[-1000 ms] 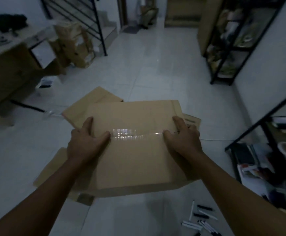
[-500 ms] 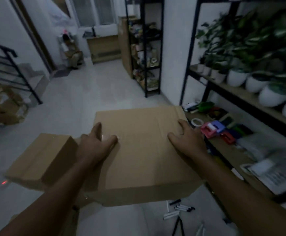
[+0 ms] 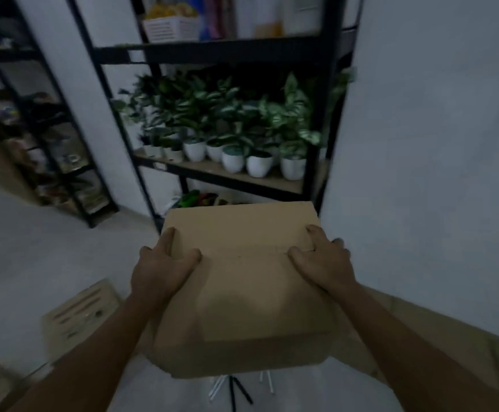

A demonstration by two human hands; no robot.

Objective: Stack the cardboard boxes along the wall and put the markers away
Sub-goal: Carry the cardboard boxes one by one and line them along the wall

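While both hands are clamped on the cardboard box (image 3: 242,281), the biggest thing past the grip is the plain pale wall (image 3: 426,144), running off beyond the right hand (image 3: 322,260) and looking flat and matte. Straight ahead of the box's far edge stands a black metal shelving unit (image 3: 322,99), thin square posts with wooden boards, and it pretty much blocks the way forward. On the board just above the far edge sits a row of leafy plants in small round white pots (image 3: 258,165), glossy green-and-white leaves. Off beyond the left hand (image 3: 165,266) there's a second dark rack (image 3: 72,173) full of blurry stuff I can't make out. Down and outside the left wrist lies another box (image 3: 84,304) on the pale smooth floor (image 3: 34,257), tan and a bit scuffed. The held box itself is a closed brown carton, smooth with a seam across the top running between the two thumbs; left hand grips the left side with thumb on top and fingers curled over the edge, right hand does the same on the right side. Below the near edge of the box, between the forearms, a few markers (image 3: 236,388) lie scattered on the floor, thin sticks, some white, some black.
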